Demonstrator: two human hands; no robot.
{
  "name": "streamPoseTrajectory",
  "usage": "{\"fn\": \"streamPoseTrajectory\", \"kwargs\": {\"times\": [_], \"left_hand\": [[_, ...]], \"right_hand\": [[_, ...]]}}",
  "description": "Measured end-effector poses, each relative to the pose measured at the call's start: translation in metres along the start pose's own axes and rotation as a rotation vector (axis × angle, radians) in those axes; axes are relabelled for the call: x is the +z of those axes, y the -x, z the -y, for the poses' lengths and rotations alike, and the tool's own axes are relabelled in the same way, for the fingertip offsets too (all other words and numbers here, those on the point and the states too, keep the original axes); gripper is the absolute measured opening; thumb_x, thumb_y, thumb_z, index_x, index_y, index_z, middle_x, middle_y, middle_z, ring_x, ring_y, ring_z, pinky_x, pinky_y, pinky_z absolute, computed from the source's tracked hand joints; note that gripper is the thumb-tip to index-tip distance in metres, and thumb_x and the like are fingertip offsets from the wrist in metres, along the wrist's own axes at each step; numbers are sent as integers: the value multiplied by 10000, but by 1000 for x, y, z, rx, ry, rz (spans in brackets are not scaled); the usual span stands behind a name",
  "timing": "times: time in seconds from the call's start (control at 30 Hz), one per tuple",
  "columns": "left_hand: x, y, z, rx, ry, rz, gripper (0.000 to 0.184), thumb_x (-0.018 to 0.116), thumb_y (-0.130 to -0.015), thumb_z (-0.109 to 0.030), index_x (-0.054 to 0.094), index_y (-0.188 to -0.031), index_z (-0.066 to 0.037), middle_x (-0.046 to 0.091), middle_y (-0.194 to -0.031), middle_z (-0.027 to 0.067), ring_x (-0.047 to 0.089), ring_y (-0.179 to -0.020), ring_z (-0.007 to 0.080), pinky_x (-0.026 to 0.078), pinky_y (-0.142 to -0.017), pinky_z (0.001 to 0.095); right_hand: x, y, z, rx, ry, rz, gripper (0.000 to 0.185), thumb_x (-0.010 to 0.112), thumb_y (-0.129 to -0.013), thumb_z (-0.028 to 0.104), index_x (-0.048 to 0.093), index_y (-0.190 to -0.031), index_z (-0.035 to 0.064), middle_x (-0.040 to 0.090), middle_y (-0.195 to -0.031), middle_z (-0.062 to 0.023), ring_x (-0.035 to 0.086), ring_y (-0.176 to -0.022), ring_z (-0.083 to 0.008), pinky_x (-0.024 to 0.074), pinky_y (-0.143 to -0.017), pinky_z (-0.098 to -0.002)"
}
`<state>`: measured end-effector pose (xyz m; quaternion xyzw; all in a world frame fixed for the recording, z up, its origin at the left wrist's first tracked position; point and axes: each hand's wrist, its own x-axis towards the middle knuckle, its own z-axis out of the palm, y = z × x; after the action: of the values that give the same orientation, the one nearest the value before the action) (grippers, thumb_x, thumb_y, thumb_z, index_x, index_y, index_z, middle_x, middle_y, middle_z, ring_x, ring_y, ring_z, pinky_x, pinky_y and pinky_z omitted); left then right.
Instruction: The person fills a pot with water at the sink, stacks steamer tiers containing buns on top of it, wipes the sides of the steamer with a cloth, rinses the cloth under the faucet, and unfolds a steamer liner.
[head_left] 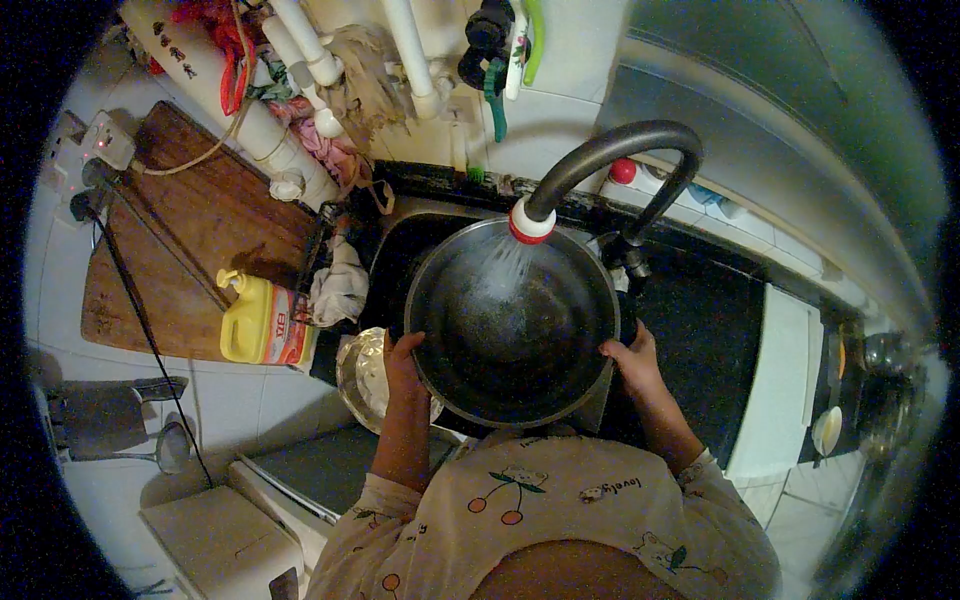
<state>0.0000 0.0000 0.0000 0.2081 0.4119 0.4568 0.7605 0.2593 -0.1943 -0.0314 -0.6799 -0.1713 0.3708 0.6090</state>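
**Pan under running spray, both hands on it; rinse underway, not finished**

Far left: cleaver (105, 415) and ladle (173, 447) side by side, board (165, 220) above them in view. Yellow bottle (250, 325) sits at the board's lower right corner, upright, pump on top. Cloth (340, 280) just right of it, near the sink (398, 250). Shiny bowl (365, 370) below the cloth, partly hidden by the left arm.

Left hand (403, 365): closed on the pan's left edge, thumb at the rim, fingers mostly out of sight underneath or outside.

Pan (510, 370): held over the sink, open side up, between the two hands. Nozzle (530, 220) hangs over its far edge; water fans out into the inside. Tap (620, 140) arches in from the right.

Right hand (640, 362): closed on the right edge, thumb at the rim — grip roughly mirrors the left. Black counter (690, 330) beyond it.

Progress: tap on, pan in place, water reaching the inside — that much is done. Left: water not shut off, pan not put down. No sponge or brush visible in either hand. Can't tell how much water has collected or whether the inside is clean.
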Motion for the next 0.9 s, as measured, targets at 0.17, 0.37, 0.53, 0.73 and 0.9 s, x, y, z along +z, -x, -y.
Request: {"fn": "streamPoseTrajectory", "kwargs": {"times": [0.17,0.37,0.53,0.73,0.9], "left_hand": [[5,4,2,-2,14,-38,486,537,-612,15,406,-1079,-20,571,-904,174,585,-762,320,511,-695,425],[3,5,3,-6,16,-21,480,538,-618,14,407,-1079,-17,565,-922,181,585,-770,325,510,-700,430],[-3,-1,6,-21,20,-38,646,549,-617,14,282,-1204,-21,549,-952,203,577,-796,345,507,-707,438],[-3,-1,8,-58,18,-175,895,566,-612,19,32,-1326,-52,520,-994,235,569,-812,361,496,-720,465],[-5,-4,11,-52,29,-167,826,566,-609,19,105,-1292,-38,528,-981,228,572,-800,355,500,-708,464]], "right_hand": [[-3,-1,-3,-75,-3,-6,486,610,-625,9,439,-1077,-41,582,-879,-110,567,-750,-188,468,-710,-318],[-1,3,9,12,-22,20,531,618,-607,7,422,-1097,-50,574,-923,-128,563,-808,-215,465,-737,-338],[-5,-3,-7,17,-30,-4,549,623,-598,14,419,-1103,-51,560,-970,-140,551,-852,-234,454,-767,-342],[4,6,15,46,-43,-24,548,629,-603,22,419,-1106,-41,561,-973,-135,548,-861,-236,449,-773,-340],[0,2,10,36,-45,58,651,642,-609,36,344,-1178,-72,537,-1012,-156,547,-864,-238,453,-767,-338]]}}
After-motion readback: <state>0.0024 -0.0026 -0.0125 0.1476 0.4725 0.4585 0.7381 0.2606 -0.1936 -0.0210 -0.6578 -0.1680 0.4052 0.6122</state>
